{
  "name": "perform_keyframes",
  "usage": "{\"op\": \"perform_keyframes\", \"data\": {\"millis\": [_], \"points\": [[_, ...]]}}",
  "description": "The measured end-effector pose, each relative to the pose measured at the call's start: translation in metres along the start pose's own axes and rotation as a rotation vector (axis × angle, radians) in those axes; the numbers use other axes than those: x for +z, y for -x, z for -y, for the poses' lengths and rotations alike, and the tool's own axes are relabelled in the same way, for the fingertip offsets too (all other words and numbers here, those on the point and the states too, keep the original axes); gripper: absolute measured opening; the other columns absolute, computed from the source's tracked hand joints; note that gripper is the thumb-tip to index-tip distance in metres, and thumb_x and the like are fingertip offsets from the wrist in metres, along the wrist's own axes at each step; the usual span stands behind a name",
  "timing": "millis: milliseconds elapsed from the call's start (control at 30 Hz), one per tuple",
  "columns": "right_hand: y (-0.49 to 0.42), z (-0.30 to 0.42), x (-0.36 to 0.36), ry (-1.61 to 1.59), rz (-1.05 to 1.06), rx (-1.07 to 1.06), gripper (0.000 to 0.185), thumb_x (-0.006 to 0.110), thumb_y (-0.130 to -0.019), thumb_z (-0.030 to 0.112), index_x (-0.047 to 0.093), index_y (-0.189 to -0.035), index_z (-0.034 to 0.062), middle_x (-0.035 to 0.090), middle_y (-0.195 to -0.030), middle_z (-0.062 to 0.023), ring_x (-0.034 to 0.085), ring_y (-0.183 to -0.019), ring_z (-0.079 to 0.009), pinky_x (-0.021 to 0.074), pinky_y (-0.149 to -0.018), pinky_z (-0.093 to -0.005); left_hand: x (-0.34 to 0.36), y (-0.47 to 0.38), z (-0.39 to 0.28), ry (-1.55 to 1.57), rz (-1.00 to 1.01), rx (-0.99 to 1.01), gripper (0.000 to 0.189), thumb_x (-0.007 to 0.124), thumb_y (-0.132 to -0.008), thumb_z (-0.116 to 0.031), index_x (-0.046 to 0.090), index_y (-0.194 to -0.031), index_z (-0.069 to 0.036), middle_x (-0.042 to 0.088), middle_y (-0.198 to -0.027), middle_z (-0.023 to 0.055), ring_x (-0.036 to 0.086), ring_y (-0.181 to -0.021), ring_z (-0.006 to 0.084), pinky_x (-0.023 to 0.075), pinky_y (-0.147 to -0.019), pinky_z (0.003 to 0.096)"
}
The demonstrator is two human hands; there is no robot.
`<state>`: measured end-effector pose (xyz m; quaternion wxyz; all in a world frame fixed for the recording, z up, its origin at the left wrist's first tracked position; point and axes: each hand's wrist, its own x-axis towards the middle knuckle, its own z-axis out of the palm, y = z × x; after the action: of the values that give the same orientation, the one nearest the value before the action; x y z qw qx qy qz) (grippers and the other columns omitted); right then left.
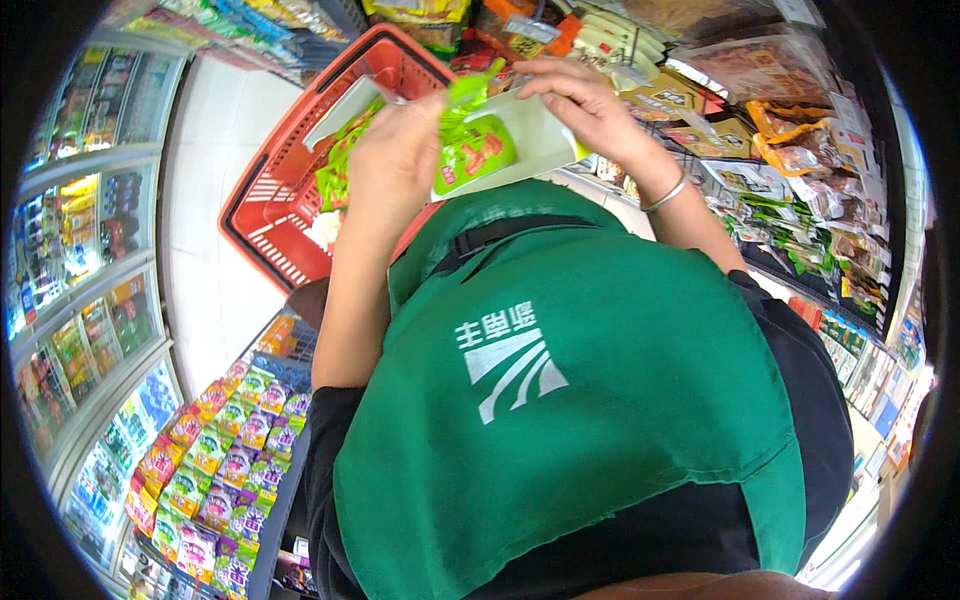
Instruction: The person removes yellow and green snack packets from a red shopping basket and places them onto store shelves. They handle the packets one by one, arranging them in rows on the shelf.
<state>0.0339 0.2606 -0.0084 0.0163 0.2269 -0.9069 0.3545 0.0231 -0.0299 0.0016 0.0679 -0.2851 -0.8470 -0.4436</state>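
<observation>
My left hand (394, 154), blurred and curled, is over the red plastic shopping basket (259, 217); its fingertips, partly hidden, close on the edge of a green snack packet (466, 94). Another green packet with a food picture (480, 150) lies inside an open, pale-lined carton (544, 146). My right hand (581, 101), with a metal bangle at the wrist, grips the carton's far edge. More green packets (337, 169) show left of my left hand, in the basket, beside a white carton panel (349, 112).
Racks of packaged meat snacks (795, 142) stand at the right and ahead. Glass-door drink coolers (97, 202) line the left side. Small colourful bags (217, 465) fill a display at lower left. A pale tiled floor (217, 150) runs between basket and coolers.
</observation>
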Motion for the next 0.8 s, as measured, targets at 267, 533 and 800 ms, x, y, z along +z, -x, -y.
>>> {"op": "perform_keyframes", "data": {"millis": [267, 533, 800], "points": [[0.015, -0.012, 0.004, -0.001, -0.084, 0.099, 0.037, 0.074, -0.089, 0.028, 0.068, -0.120, 0.0101, 0.060, -0.138, -0.0084, 0.053, -0.130, -0.0289, 0.0388, -0.110, -0.0450, 0.036, -0.019, -0.025, 0.155, 0.035, 0.092, 0.036, 0.064, -0.088, 0.000, 0.067, -0.123, -0.010, 0.071, -0.109, 0.0117, 0.067, -0.092, 0.0276, 0.0556, -0.078, 0.0347], [0.017, -0.022, 0.008, -0.285, -0.142, 0.045, 0.014, 0.069, -0.093, 0.016, 0.066, -0.104, 0.0093, 0.060, -0.139, -0.0093, 0.055, -0.128, -0.0285, 0.0445, -0.105, -0.0426, 0.072, 0.003, -0.011, 0.855, 0.153, -0.266, 0.048, 0.068, -0.090, -0.005, 0.055, -0.137, -0.006, 0.069, -0.118, 0.0163, 0.066, -0.110, 0.0237, 0.0536, -0.088, 0.0358], [0.019, -0.022, 0.015, -0.391, -0.112, 0.205, 0.016, 0.072, -0.093, 0.016, 0.067, -0.105, 0.0064, 0.062, -0.135, -0.0095, 0.055, -0.127, -0.0274, 0.0421, -0.108, -0.0399, 0.066, 0.009, 0.013, 0.239, 0.408, -0.143, 0.039, 0.073, -0.087, -0.018, 0.061, -0.120, -0.002, 0.066, -0.108, 0.0226, 0.065, -0.101, 0.0403, 0.0535, -0.086, 0.0435]]}}
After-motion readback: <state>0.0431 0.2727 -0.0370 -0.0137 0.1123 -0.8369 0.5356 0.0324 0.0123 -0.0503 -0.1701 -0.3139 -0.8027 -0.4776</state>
